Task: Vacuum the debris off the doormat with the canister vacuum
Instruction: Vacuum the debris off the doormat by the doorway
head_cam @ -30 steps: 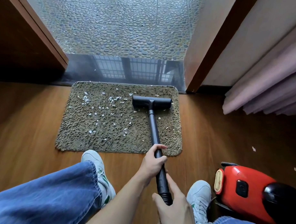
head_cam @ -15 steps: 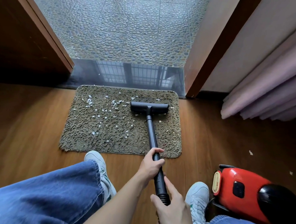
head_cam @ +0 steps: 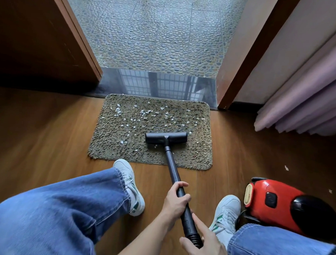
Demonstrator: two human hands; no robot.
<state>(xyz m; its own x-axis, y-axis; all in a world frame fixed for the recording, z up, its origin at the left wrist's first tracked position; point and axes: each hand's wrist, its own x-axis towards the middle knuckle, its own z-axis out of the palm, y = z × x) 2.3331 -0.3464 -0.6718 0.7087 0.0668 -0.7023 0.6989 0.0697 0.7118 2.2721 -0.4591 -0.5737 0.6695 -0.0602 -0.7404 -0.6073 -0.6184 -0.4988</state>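
— Where's the nozzle (head_cam: 166,137) sitting?
— Flat on the doormat (head_cam: 113,144), on the near half, right of the middle. The white debris (head_cam: 143,113) lies mostly beyond it, toward the doorway.
— And the hands?
— The left hand (head_cam: 177,202) is wrapped round the black tube (head_cam: 172,165). The right hand (head_cam: 206,247) grips its lower end by the ribbed hose (head_cam: 195,241), forefinger laid along it.
— The vacuum (head_cam: 275,203)?
— Red, on the wooden floor (head_cam: 39,132), just beside the right shoe (head_cam: 225,211).

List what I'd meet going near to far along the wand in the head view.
Right hand on the wand → left hand higher up → floor nozzle on the doormat → most of the white debris → glossy threshold → pebble tiles.
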